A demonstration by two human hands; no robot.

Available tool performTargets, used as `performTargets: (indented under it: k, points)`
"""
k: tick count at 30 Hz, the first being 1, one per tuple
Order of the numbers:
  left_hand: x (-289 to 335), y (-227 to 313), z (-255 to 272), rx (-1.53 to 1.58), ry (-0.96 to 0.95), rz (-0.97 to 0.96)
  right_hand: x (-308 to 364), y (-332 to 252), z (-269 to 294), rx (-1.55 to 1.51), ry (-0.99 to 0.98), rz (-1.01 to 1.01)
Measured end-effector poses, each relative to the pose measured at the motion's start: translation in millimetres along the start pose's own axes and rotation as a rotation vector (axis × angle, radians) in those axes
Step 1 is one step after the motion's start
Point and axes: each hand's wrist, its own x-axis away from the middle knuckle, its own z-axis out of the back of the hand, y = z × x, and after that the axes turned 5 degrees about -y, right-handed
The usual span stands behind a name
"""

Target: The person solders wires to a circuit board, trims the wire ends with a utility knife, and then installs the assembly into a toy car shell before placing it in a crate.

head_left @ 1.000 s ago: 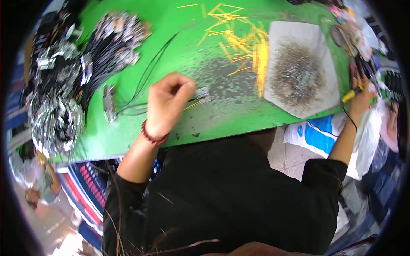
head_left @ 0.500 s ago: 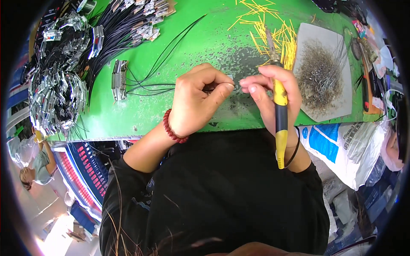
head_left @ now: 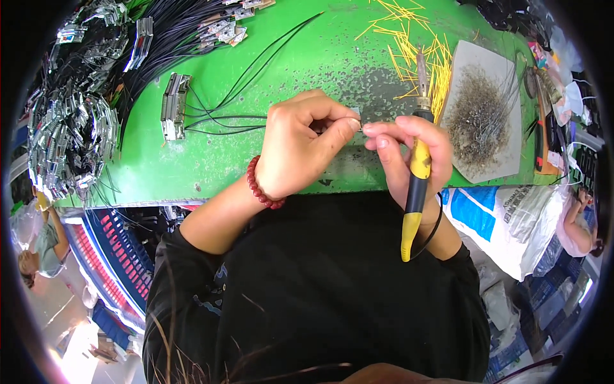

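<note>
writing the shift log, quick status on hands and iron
Left hand pinched shut, black wires running to it. Right hand grips soldering iron, tip pointing away. Yellow strips around iron's tip.

The small pale piece (head_left: 356, 111) at the left hand's (head_left: 304, 142) pinch is mostly hidden and too small to tell, and that hand covers where the black wires (head_left: 243, 118) run. Right of the pinch, the right hand's (head_left: 398, 166) fingers hide part of the soldering iron (head_left: 417, 192); far left beyond it, the upper edge crops the cable bundle (head_left: 169, 38).
</note>
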Motion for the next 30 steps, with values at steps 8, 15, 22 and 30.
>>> performTargets:
  k: [8,15,22,30]
  points:
    - [4.1,2.4,1.4,0.028,-0.046,0.012,-11.5,-2.5,8.0,-0.172,-0.008,-0.139]
    - [-3.8,5.7,1.1,-0.034,-0.070,-0.031,-36.6,-1.5,20.6,-0.142,-0.214,-0.265]
    - [-8.1,4.2,-0.3,-0.008,-0.069,-0.032,-45.2,3.6,17.2,-0.088,-0.248,-0.130]
    - [-8.9,3.2,0.5,0.043,-0.048,-0.039,-39.8,10.0,22.1,-0.082,-0.231,-0.079]
